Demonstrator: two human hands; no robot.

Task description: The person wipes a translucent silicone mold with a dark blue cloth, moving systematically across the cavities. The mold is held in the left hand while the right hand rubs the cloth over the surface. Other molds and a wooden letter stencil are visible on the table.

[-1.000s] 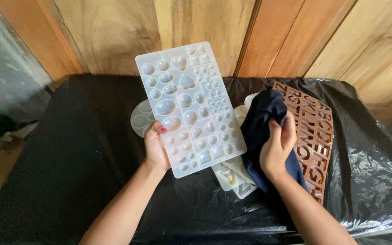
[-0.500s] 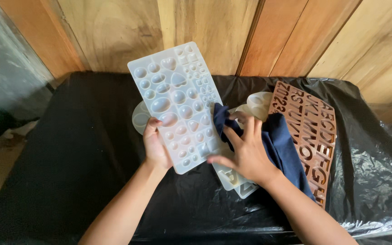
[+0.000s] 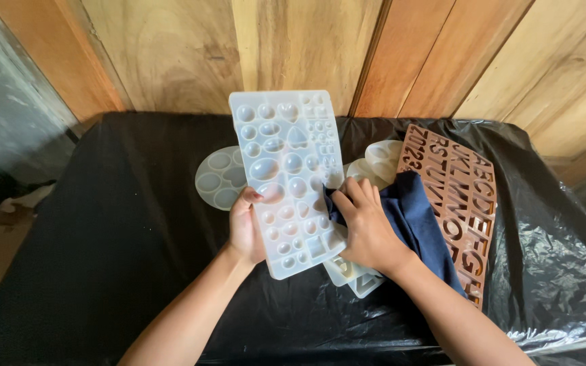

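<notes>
A black plastic sheet [image 3: 103, 224], glossy and creased, was seen under all. A brown letter mould [image 3: 459, 183] lay flat. The translucent white silicone cavity mould [image 3: 289, 169] was gripped upright at its edge by the left hand [image 3: 247, 227]; wiping was judged underway, and cloth pressure into the hollows was judged needed next. The navy cloth [image 3: 415, 220] was pressed on it by the right hand [image 3: 367, 227], fingers closed.

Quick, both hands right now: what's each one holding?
Left hand: closed on the white mould tray, holding it up.
Right hand: pressing the dark blue cloth against the tray.
</notes>
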